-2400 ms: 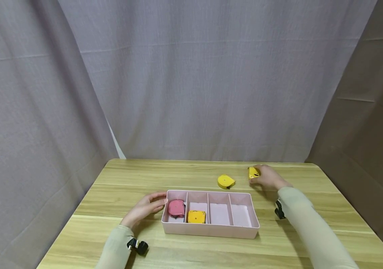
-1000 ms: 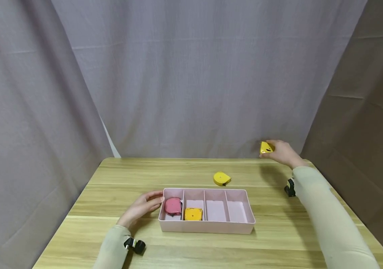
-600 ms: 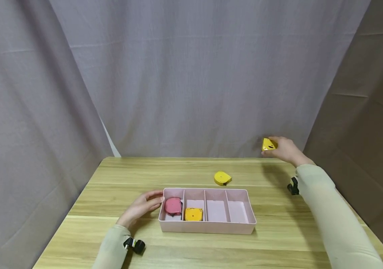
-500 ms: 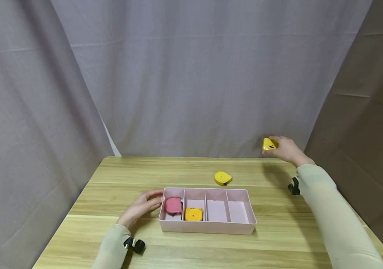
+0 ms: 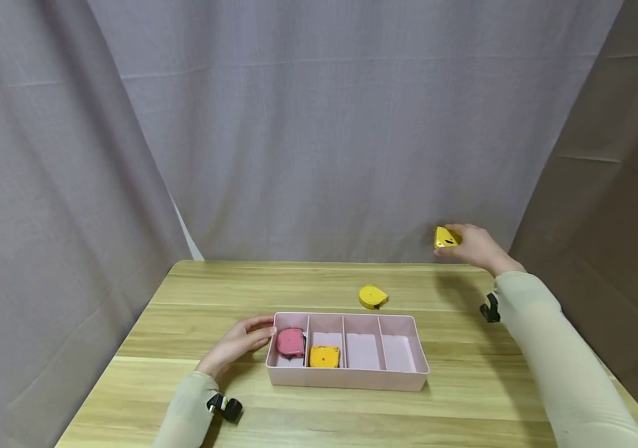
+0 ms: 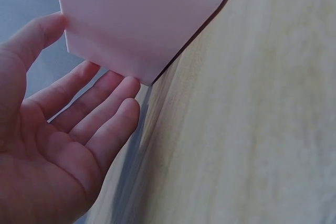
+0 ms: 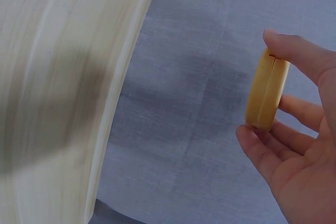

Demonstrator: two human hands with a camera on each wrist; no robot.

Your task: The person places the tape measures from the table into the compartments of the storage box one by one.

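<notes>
Two of the four compartments of the pink tray [image 5: 347,378] already filled: a pink tape measure [image 5: 290,342] in the leftmost, an orange-yellow tape measure [image 5: 324,356] in the next; the two toward the right bare. Left to do, by the look of it: the lifted yellow tape measure [image 5: 444,238] and a second yellow tape measure [image 5: 374,297] lying on the wooden table [image 5: 212,292] just behind the tray, below and well to the left of the raised grip. Right hand [image 5: 476,249] stretched out high over the table's far right corner, arm nearly straight, thumb on one edge and fingertips [image 7: 251,132] on the opposite edge of the flat yellow case [image 7: 266,95], pinching it edge-on against the grey curtain [image 5: 319,124]; tray well below and nearer the body than the grip. Left hand [image 5: 237,345] resting on the table, holding nothing, fingers straight and spread [image 6: 105,108], tips against the tray's left end wall [image 6: 142,19], seemingly steadying it. Judged a little past halfway, with neither remaining piece yet over a free slot.
</notes>
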